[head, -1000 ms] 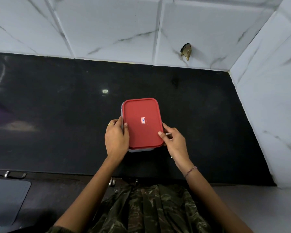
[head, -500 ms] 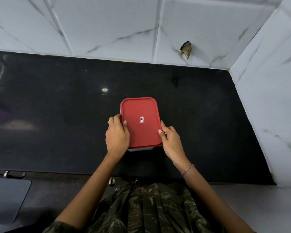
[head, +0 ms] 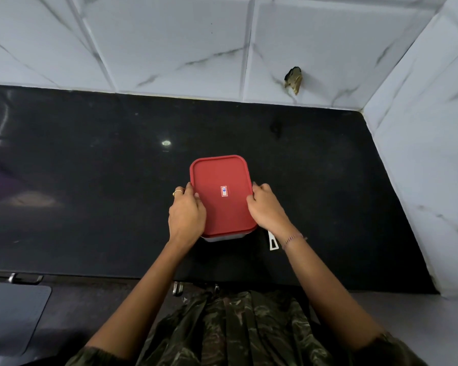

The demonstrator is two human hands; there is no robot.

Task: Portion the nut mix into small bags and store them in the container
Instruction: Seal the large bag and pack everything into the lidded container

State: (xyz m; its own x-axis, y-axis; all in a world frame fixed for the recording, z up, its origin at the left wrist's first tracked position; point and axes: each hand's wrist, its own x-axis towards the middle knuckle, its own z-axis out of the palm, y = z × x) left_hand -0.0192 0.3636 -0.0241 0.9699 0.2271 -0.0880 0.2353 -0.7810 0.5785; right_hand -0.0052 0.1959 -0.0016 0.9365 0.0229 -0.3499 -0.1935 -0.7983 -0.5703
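Fingers, head view: left hand curled over left edge of container, gripping; right hand curled over right edge, gripping. Container: red lid on, at middle of black bench. White strip: on bench, just beside right wrist.

Kitchen: black countertop, marble-tiled walls

Camouflage clothing (dark green), gold ring, thread bracelet
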